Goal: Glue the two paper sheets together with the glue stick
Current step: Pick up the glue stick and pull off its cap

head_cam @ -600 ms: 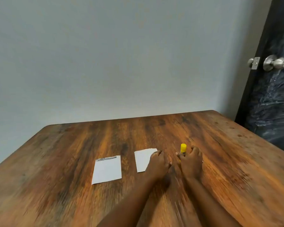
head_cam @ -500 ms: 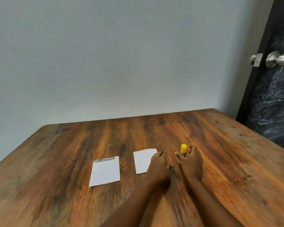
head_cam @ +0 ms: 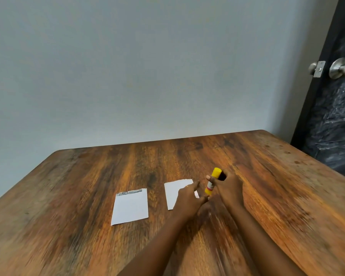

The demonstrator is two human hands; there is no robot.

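Glue stick (head_cam: 213, 182) now raised clear in right hand (head_cam: 229, 188), more exposed.

Not much to report on what the person had on. Both forearms came in from the bottom of the frame and were bare all the way to the edge, so no sleeves, no watch, no bracelets that I could see. The left hand (head_cam: 187, 200) had what looked like a thin ring on one finger, just a small pale glint near the knuckle, too tiny to say more. The right hand (head_cam: 228, 189) was bare as far as I could tell, short nails, nothing on the wrist. The lower arms were a bit smeared with blur.
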